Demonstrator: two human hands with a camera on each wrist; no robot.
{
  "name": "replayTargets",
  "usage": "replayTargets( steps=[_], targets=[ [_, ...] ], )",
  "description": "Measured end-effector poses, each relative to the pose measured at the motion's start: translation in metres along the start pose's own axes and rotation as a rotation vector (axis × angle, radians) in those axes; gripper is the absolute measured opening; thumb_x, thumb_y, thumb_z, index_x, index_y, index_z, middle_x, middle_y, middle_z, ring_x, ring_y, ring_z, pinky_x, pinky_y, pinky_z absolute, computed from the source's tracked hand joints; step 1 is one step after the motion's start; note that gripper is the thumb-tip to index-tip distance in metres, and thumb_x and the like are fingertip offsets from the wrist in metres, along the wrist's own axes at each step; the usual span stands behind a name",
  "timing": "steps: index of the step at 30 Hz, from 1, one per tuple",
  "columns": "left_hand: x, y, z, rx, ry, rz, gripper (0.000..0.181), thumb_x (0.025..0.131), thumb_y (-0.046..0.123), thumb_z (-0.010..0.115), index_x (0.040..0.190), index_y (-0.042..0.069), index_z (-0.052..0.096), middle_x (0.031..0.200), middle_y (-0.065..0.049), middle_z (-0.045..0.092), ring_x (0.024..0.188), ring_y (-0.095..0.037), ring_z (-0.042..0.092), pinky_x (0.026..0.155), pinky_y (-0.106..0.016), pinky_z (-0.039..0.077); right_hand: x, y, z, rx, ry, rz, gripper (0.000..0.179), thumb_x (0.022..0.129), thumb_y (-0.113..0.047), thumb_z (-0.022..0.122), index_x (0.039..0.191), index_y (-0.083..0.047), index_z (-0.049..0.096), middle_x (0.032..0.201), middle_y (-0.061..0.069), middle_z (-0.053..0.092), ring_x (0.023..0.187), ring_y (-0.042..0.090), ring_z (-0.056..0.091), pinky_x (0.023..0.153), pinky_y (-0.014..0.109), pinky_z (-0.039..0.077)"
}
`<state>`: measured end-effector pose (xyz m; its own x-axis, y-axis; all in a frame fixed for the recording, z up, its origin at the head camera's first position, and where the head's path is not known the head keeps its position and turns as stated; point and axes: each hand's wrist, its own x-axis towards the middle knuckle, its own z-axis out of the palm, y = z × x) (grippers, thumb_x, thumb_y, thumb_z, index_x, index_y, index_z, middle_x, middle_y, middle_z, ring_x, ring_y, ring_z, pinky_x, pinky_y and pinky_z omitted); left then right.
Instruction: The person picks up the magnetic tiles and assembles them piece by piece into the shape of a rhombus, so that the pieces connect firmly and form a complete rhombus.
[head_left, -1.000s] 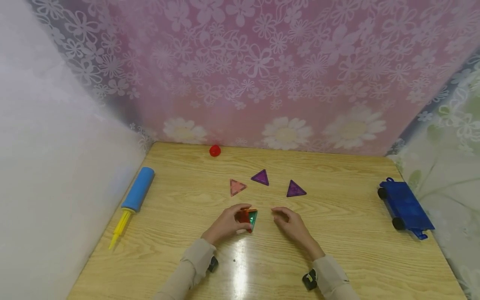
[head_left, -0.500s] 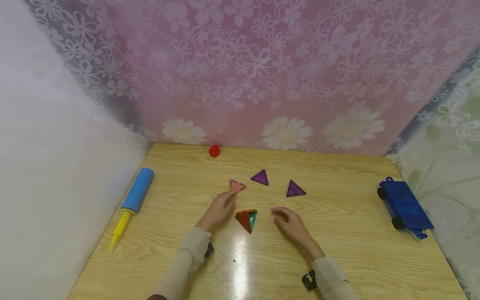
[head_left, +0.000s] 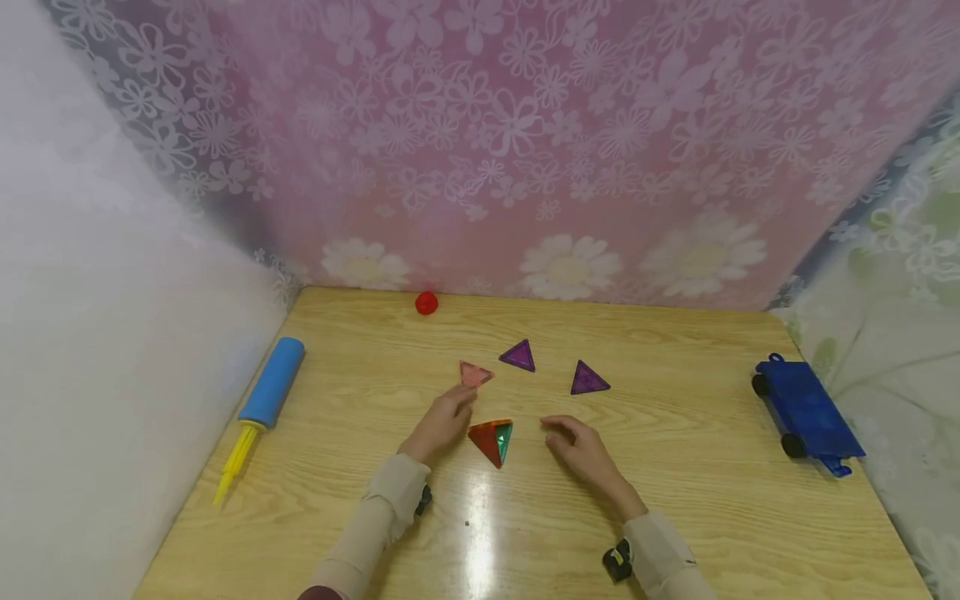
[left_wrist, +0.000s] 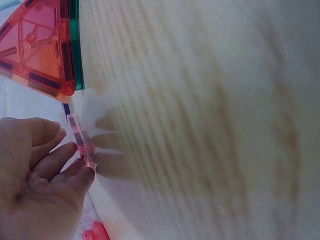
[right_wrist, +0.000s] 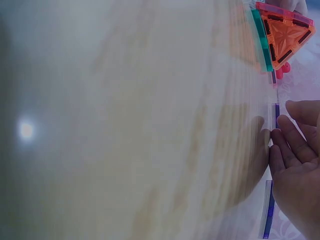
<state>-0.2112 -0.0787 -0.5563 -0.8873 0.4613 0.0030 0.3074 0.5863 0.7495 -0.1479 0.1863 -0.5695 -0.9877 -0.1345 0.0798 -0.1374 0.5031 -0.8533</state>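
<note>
My left hand (head_left: 438, 425) reaches over the wood-grain table, its fingertips right at the near edge of a pink triangular magnetic tile (head_left: 475, 374). In the left wrist view its fingers are loosely bent beside the pink tile, with the thumb apart. Between the hands stands a small built shape: a red tile (left_wrist: 37, 45) and an orange tile (right_wrist: 286, 37) lean up from a green tile (head_left: 504, 439). My right hand (head_left: 588, 457) rests on the table to the right of this shape, fingers relaxed and holding nothing. Two purple triangular tiles (head_left: 519, 356) (head_left: 589, 379) lie beyond it.
A blue and yellow hand pump (head_left: 272, 383) lies along the left side. On the right edge is a blue toy car base (head_left: 808, 408) with black wheels. A small red round object (head_left: 426, 303) sits at the back, before the floral curtain (head_left: 480, 150).
My left hand has let go of the red, orange and green shape and moved up and left to the pink tile. The right hand stays in place.
</note>
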Motion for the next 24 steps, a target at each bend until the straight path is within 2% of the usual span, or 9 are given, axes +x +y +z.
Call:
replayTargets(
  steps=[2, 9, 16, 19, 24],
  targets=[
    [0.0, 0.001, 0.0, -0.016, -0.005, -0.008, 0.038, 0.098, 0.006, 0.044, 0.134, -0.005, 0.05, 0.144, -0.019, 0.042, 0.137, -0.034, 0.033, 0.112, -0.046, 0.026, 0.0, 0.0, 0.0, -0.002, 0.001, -0.001, 0.026, 0.089, -0.006, 0.063, 0.115, -0.004, 0.066, 0.117, 0.013, 0.064, 0.114, 0.035, 0.056, 0.095, 0.047, 0.045],
    [0.0, 0.0, 0.004, -0.045, -0.026, 0.0, 0.036, 0.099, 0.004, 0.043, 0.132, -0.002, 0.053, 0.142, -0.016, 0.046, 0.135, -0.031, 0.038, 0.109, -0.043, 0.031, 0.005, -0.001, -0.002, 0.038, -0.053, 0.094, 0.028, 0.091, -0.006, 0.062, 0.119, -0.005, 0.063, 0.124, 0.013, 0.061, 0.122, 0.032, 0.051, 0.102, 0.047, 0.04],
    [0.002, -0.004, 0.008, -0.068, -0.028, -0.013, 0.036, 0.1, 0.004, 0.041, 0.133, 0.002, 0.055, 0.142, -0.014, 0.047, 0.133, -0.029, 0.041, 0.107, -0.041, 0.035, 0.01, -0.002, 0.002, 0.042, -0.042, 0.073, 0.029, 0.089, -0.004, 0.063, 0.119, -0.004, 0.064, 0.121, 0.013, 0.063, 0.116, 0.031, 0.055, 0.098, 0.046, 0.043],
    [0.002, -0.004, 0.007, -0.059, -0.02, -0.011, 0.036, 0.099, 0.003, 0.041, 0.134, 0.001, 0.053, 0.142, -0.015, 0.046, 0.134, -0.031, 0.039, 0.109, -0.042, 0.033, 0.011, -0.004, 0.003, 0.042, -0.048, 0.084, 0.03, 0.09, -0.005, 0.063, 0.119, -0.005, 0.064, 0.121, 0.012, 0.063, 0.116, 0.03, 0.055, 0.098, 0.046, 0.043],
    [0.004, -0.001, 0.004, 0.011, -0.016, -0.028, 0.04, 0.099, 0.003, 0.039, 0.138, 0.001, 0.048, 0.146, -0.016, 0.041, 0.138, -0.036, 0.029, 0.111, -0.048, 0.026, 0.011, -0.005, 0.003, 0.04, -0.044, 0.092, 0.029, 0.09, -0.005, 0.063, 0.119, -0.005, 0.064, 0.12, 0.012, 0.063, 0.116, 0.03, 0.055, 0.098, 0.046, 0.043]
  ],
)
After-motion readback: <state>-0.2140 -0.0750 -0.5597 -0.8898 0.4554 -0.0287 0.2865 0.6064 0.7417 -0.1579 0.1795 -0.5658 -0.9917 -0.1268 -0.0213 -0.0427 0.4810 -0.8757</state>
